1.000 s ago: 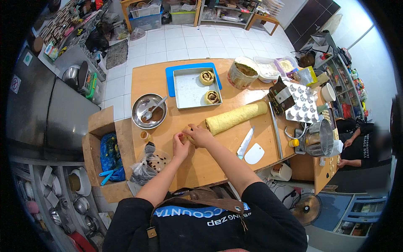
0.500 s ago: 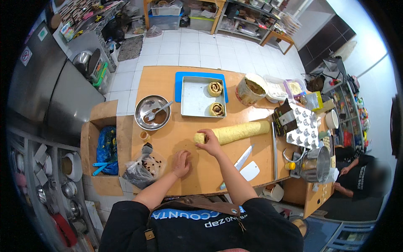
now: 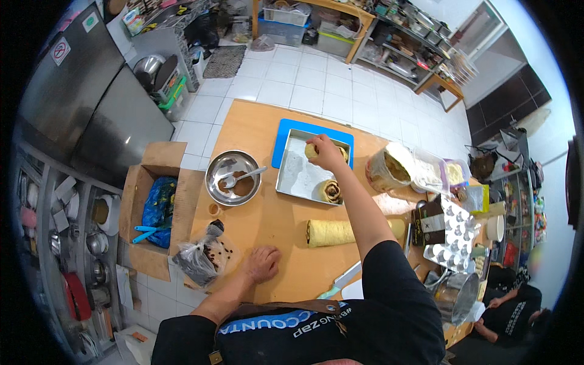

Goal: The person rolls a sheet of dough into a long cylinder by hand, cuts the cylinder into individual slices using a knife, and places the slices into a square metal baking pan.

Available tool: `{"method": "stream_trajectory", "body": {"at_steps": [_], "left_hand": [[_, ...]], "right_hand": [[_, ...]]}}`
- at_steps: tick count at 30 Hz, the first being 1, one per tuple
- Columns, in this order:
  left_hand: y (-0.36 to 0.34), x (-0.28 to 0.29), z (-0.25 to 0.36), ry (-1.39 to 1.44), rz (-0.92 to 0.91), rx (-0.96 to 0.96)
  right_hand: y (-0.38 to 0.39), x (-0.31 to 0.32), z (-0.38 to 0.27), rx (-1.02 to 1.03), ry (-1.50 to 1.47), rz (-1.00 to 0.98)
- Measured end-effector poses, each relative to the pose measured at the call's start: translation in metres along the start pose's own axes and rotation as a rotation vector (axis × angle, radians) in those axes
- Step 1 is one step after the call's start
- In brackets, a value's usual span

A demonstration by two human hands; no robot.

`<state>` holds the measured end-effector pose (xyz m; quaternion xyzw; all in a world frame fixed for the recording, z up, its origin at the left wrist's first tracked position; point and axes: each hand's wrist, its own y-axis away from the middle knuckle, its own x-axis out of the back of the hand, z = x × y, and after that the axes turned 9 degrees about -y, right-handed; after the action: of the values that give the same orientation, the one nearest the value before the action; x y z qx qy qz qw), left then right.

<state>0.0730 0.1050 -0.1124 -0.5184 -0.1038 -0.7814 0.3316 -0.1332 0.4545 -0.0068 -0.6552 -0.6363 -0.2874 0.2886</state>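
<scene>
Over the far part of a square metal baking tray, my right hand grips a cut slice of rolled dough between thumb and fingers. Inside the tray, a swirled dough roll with dark filling sits near the right side. Another roll is partly hidden behind my hand. The long dough log lies on the table under my right forearm, its cut end facing left. My left hand rests on the tabletop holding nothing, fingers loosely laid down, right of a plastic bag of dark chips.
A blue mat lies beneath the tray. A steel bowl with brown powder and a spoon stands left. A knife lies near the front edge. Tubs and a muffin tin crowd the right. Another person works beyond.
My right hand has carried the slice from the log's left end up and away to the tray. My left hand stays on the table. The whole view has tilted and shifted.
</scene>
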Motion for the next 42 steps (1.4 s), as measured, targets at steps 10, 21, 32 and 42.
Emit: {"method": "stream_trajectory", "body": {"at_steps": [10, 21, 32, 42], "left_hand": [[-0.006, 0.009, 0.002, 0.004, 0.068, -0.009], [-0.008, 0.014, 0.003, 0.002, 0.032, -0.007], [-0.006, 0.01, 0.0, 0.015, 0.032, -0.001], [-0.006, 0.01, 0.001, -0.001, -0.005, -0.015]], "right_hand": [[-0.039, -0.017, 0.032, -0.028, 0.236, -0.147], [-0.026, -0.017, 0.002, -0.131, 0.572, -0.169], [-0.034, 0.013, 0.031, 0.12, 0.415, -0.203], [-0.041, 0.003, 0.03, 0.105, 0.803, -0.434]]}}
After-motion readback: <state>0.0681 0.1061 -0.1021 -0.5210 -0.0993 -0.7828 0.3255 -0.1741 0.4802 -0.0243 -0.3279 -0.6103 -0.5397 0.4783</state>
